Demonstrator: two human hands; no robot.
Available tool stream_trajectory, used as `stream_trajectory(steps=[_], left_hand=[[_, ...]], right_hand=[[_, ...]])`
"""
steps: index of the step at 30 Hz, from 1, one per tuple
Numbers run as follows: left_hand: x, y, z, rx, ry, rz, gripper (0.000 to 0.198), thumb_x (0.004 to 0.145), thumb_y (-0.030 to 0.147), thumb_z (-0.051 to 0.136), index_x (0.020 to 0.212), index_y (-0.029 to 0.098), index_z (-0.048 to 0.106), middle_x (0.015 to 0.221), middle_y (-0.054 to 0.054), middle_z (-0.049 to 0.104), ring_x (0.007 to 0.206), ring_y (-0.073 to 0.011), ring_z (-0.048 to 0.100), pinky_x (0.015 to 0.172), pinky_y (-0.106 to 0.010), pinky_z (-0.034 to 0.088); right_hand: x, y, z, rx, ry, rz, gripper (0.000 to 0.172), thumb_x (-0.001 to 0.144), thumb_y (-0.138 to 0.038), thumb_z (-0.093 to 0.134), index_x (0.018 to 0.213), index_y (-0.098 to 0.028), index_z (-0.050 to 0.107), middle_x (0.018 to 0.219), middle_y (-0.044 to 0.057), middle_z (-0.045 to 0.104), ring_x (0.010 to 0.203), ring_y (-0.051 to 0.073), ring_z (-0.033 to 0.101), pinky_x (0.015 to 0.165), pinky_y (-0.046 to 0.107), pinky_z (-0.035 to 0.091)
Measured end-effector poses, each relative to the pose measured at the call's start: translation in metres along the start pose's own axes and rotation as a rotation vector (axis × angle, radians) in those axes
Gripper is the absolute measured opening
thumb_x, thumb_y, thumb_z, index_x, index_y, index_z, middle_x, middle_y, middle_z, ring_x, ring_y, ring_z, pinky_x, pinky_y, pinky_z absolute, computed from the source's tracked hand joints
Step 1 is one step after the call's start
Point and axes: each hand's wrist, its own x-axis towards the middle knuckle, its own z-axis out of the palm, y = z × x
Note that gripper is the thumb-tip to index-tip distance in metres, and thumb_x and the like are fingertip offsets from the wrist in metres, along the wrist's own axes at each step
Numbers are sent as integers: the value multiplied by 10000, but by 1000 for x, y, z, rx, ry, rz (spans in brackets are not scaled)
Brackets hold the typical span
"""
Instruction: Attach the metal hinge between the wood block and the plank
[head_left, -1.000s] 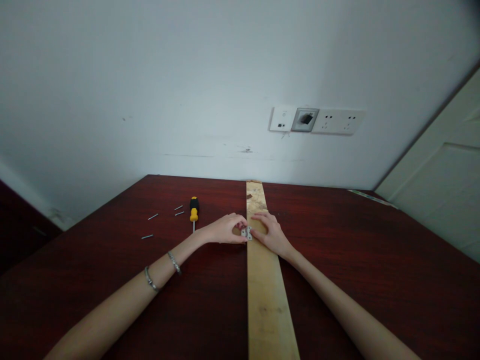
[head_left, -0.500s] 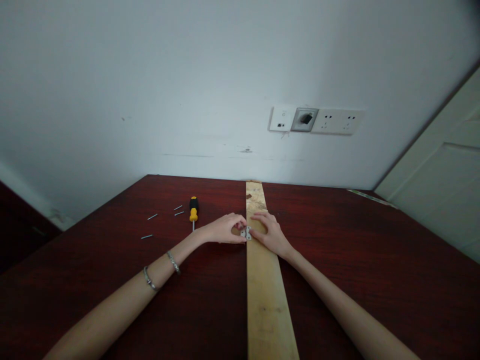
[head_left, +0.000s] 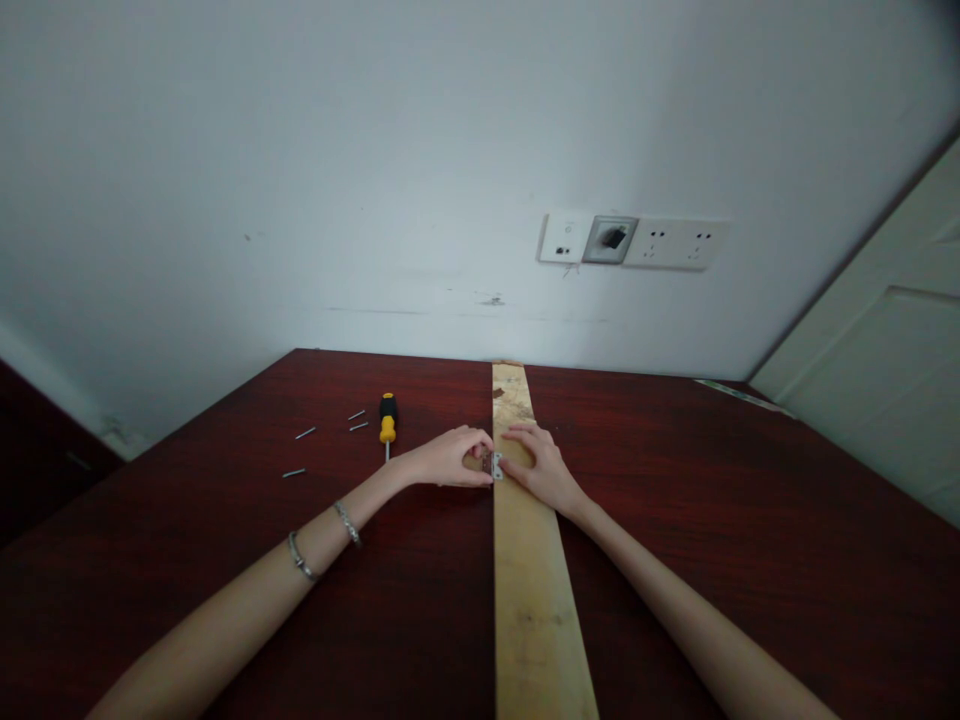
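Observation:
A long pale wooden plank (head_left: 536, 590) lies lengthwise on the dark red table (head_left: 187, 560), running away from me toward the wall. A small metal hinge (head_left: 493, 464) sits at the plank's left edge. My left hand (head_left: 446, 458) is curled beside the plank, its fingertips pinching the hinge. My right hand (head_left: 540, 464) rests on top of the plank, fingers bent, with its fingertips pressing the hinge's right leaf.
A screwdriver (head_left: 387, 422) with a yellow and black handle lies left of my hands. Several loose screws (head_left: 305, 434) are scattered farther left. A row of wall sockets (head_left: 634, 241) is above the table. A pale door (head_left: 885, 380) stands at the right.
The hinge's left leaf looks slightly more folded in my fingers; both hands have stayed in place.

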Motion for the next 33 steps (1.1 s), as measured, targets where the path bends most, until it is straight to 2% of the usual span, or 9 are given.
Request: stream_trajectory(steps=[14,19,22,29,33], left_hand=[[0,1,0,-1,-24,-6,428,728,379,723,1053,166,544,959,-35,544,903,-154,489,826,-271,415],[-1,-3,-2,40,-11,7,561,681,438,760,1114,171,523,1093,-69,489,1055,-203,436,939,-331,407],[-1,-8,-3,84,-32,-13,661,630,514,779,1124,166,512,1110,-77,490,1052,-220,423,937,-352,403],[0,-11,-3,146,-92,-34,675,657,536,753,1159,141,535,1121,-93,496,1060,-239,420,956,-368,382],[0,-10,-4,125,-87,-29,659,657,517,758,1162,148,553,1118,-89,498,1060,-234,426,944,-353,386]], right_hand=[[-1,1,1,6,6,0,318,772,-340,656,1076,-247,657,1219,79,608,1165,279,527,992,496,423],[-1,1,1,5,12,-2,314,770,-336,656,1072,-248,659,1216,81,610,1165,282,528,990,498,422],[-1,0,1,4,13,-5,303,770,-339,655,1063,-258,661,1214,75,612,1164,284,530,989,502,421],[-2,1,0,1,9,-5,316,776,-353,655,1072,-242,660,1222,84,609,1168,283,526,993,500,422],[-1,1,1,0,11,-12,304,778,-350,651,1065,-252,662,1214,77,613,1163,280,534,989,494,428]])
